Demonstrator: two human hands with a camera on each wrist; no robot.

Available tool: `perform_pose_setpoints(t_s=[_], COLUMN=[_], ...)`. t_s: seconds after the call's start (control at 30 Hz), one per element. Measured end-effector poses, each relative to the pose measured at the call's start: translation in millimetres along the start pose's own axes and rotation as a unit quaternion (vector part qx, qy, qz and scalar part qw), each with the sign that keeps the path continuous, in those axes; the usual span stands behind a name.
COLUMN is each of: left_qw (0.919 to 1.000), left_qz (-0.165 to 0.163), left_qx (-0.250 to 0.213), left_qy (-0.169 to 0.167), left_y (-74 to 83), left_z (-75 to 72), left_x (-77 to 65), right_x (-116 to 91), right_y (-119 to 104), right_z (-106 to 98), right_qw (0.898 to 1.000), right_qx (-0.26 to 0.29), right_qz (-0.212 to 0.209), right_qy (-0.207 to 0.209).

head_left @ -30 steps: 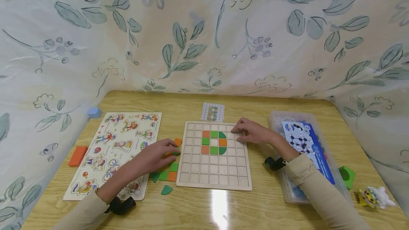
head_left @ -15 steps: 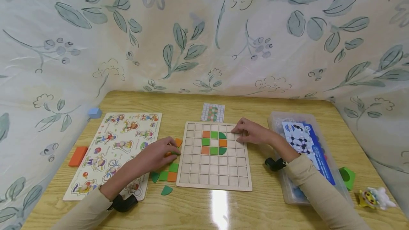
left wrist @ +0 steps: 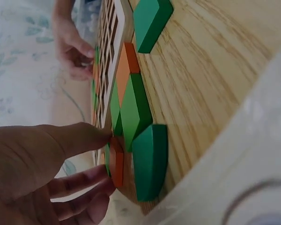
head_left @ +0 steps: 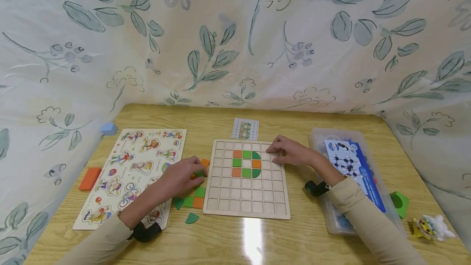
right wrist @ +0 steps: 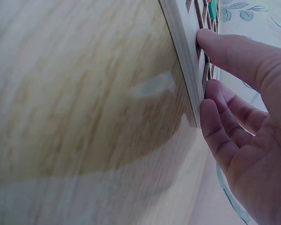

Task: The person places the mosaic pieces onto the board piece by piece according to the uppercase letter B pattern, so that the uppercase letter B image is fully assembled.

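My left hand (head_left: 180, 175) is over a group of loose green and orange tiles (head_left: 188, 202) left of the wooden grid board (head_left: 248, 205). In the left wrist view, its thumb tip meets the edge of an orange tile (left wrist: 116, 161), with the fingers spread on the tile's other side. My right hand (head_left: 292, 151) rests on the board's upper right corner, fingers loosely bent and holding nothing. Green, orange and salmon tiles in the grid form a ring around a bare cell, with quarter-round dark green tiles (head_left: 256, 173) at its right corners.
A small pattern card (head_left: 244, 129) lies behind the board. A picture puzzle board (head_left: 141, 145) is on the left, near a red block (head_left: 90, 179) and a blue block (head_left: 108, 129). On the right stand a plastic box (head_left: 333, 226), a green pentagonal ring (head_left: 400, 204) and a toy figure (head_left: 427, 227).
My left hand has shifted slightly up among the loose tiles, its forearm moving a little to the right. The right hand and the tiles on the board have stayed put.
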State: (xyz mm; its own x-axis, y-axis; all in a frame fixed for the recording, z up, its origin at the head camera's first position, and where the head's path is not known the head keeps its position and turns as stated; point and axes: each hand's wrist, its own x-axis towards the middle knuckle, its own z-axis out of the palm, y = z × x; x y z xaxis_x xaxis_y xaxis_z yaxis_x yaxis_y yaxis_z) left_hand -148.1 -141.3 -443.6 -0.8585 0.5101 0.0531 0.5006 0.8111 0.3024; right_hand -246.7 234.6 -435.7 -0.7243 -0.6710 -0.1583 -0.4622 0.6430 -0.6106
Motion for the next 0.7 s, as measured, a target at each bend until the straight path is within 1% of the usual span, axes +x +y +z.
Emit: perform_pose_setpoints(t_s=[0.13, 0.27, 0.4, 0.57, 0.7], left_qw=[0.9999, 0.9998, 0.9998, 0.9998, 0.9999], left_qz=[-0.011, -0.016, -0.009, 0.002, 0.006], left_qx=[0.004, -0.008, -0.016, -0.013, -0.009], left_qy=[0.003, 0.007, 0.011, 0.015, 0.013], left_y=[3.2, 4.0, 4.4, 4.8, 2.7], left_z=[1.4, 3.0, 4.3, 5.2, 2.7], left_x=[1.0, 1.7, 1.9, 1.4, -0.2], right_x=[0.5, 0.9, 0.8, 0.9, 1.2], right_y=[2.0, 1.8, 0.8, 1.4, 2.8], right_z=[0.1, -0.9, -1.5, -0.5, 1.3], right_qw=[1.0, 1.0, 1.0, 1.0, 1.0], right_qx=[-0.004, -0.008, -0.009, -0.005, -0.005], right_qz=[-0.002, -0.005, -0.004, -0.003, -0.007], right_qy=[0.0, 0.001, 0.001, -0.002, -0.003])
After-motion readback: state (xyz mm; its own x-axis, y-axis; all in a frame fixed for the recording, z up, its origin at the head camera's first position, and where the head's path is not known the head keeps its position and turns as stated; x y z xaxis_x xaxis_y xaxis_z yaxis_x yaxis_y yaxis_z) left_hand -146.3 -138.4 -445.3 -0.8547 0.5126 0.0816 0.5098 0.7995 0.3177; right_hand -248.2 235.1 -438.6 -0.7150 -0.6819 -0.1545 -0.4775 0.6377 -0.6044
